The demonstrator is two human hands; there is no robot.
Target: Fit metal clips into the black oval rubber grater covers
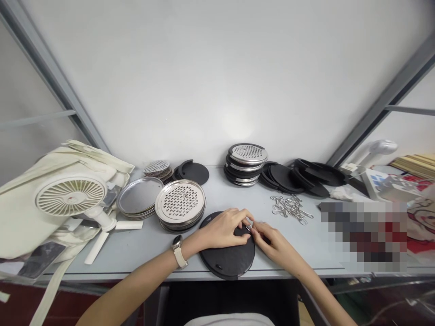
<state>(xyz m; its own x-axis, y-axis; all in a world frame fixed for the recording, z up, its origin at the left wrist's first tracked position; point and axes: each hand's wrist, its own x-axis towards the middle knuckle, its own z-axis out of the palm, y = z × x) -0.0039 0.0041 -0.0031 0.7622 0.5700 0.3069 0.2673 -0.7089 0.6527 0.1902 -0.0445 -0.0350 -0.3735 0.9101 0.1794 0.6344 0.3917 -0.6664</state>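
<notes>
One black disc [226, 262], flat on the grey table [136, 249], lower centre of the frame. Left hand [226, 228]: laid across the disc, fingers bent towards its upper-right rim; whether they grip anything we cannot tell. Right hand [273, 242]: thumb and fingertips pinching one small wire loop [249, 227] at that rim.

Farther off, we count one white fan [71, 197], left of frame; a stack of perforated metal plates [180, 201], left of centre; plain metal plates [141, 194] beside it; a heap of wire loops [290, 208], right of centre. Behind these, we list a taller mixed stack [248, 156], black and metal, and loose black discs [285, 178] to its right.
</notes>
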